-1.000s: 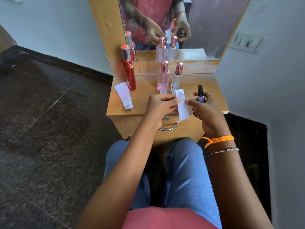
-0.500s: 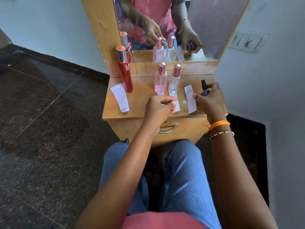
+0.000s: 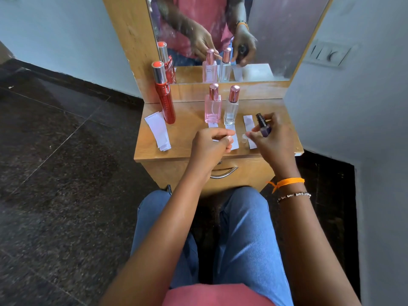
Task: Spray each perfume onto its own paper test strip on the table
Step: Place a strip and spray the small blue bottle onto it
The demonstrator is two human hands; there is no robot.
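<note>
My right hand (image 3: 271, 140) grips the purple bottle (image 3: 263, 128) just beside its strip (image 3: 249, 127), seemingly reaching for the cap (image 3: 244, 138), while my left fingers (image 3: 228, 139) curl empty.

Little could be read. On the reflection of my pink bottle (image 3: 212, 106) in the mirror (image 3: 260, 29), pale letters showed reversed, roughly "ZDI", too faint for me to be sure. The small dark bottle (image 3: 263, 127) in my right hand (image 3: 272, 142) carried a line of pale print down its black cap, too small to read. The red bottle (image 3: 166, 100) at far left bore a vertical mark, likewise illegible.
</note>
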